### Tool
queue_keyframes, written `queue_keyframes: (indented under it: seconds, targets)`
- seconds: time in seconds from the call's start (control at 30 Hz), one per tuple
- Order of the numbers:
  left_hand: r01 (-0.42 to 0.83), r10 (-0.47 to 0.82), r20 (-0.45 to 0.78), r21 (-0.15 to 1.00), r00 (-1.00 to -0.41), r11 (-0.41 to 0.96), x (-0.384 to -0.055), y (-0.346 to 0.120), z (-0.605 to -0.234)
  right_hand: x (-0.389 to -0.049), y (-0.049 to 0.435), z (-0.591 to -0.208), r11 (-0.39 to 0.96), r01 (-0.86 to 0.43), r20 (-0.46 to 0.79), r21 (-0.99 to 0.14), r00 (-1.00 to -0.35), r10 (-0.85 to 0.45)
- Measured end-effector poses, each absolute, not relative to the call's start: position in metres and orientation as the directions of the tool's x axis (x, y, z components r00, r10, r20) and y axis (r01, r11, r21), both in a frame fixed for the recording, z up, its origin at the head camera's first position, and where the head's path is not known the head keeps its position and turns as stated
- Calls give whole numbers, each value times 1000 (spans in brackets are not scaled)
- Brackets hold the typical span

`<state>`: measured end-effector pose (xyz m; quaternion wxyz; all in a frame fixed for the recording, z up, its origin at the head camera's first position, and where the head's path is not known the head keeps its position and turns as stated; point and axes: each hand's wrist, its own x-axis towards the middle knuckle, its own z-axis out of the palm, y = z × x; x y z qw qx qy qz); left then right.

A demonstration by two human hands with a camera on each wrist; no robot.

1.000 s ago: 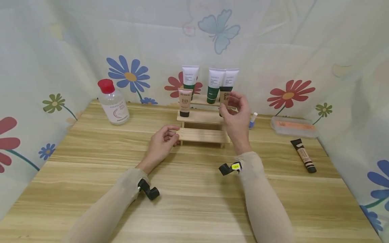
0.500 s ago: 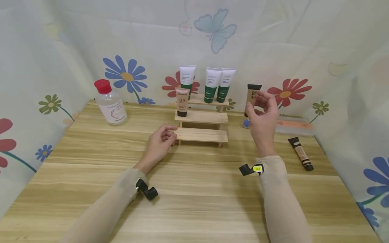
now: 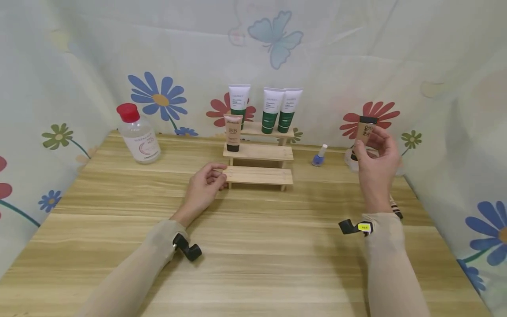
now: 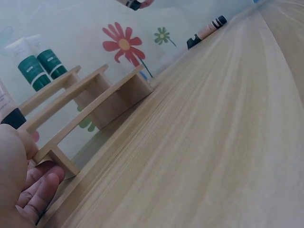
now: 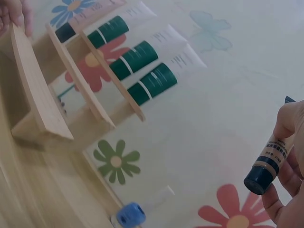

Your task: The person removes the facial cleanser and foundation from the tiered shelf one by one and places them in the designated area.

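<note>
My right hand [image 3: 378, 156] holds a tan-and-black cosmetic tube [image 3: 364, 131] up in the air at the right, pinched between thumb and fingers. Its dark cap [image 5: 260, 180] points downward in the right wrist view. With my left hand [image 3: 203, 187] I grip the left end of the lowest step of a three-tier wooden display stand [image 3: 259, 175]. On the middle tier a pink BB cream tube [image 3: 233, 131] stands at the left. The top tier bears white-and-green tubes [image 3: 270, 121], one at the left and two side by side at the right.
A blue nail polish bottle [image 3: 318, 158] with a white cap stands right of the stand. Behind my right hand lies a clear plastic box [image 3: 348, 162], mostly hidden. Another dark tube [image 4: 207, 32] lies on the table at the right. A red-capped clear bottle [image 3: 139, 136] stands back left.
My right hand has carried the tan-and-black tube rightward, away from the stand's middle tier. My left hand stays at the stand's lowest step. The head view has shifted slightly.
</note>
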<state>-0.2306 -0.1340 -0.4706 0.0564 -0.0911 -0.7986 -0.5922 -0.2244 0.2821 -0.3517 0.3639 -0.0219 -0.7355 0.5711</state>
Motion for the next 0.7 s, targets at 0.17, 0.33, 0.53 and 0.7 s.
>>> queue_keyframes:
  seconds: [0.17,0.33,0.53,0.7]
  targets:
    - [208,78,194,935,-978,289,-229,-135,-469,-219,299,-358,378,-358,509,-854,-727,462]
    - [205,83,189,937,-978,283,-229,-136,-468,-213,310,-367,409,-331,504,-850,-734,455]
    - [202,87,185,939,-979,277,-228,-136,-468,-210,325,-381,456,-283,493,-844,-745,450]
    - [207,82,192,937,-978,280,-228,-135,-468,-203,332,-391,487,-245,472,-838,-773,424]
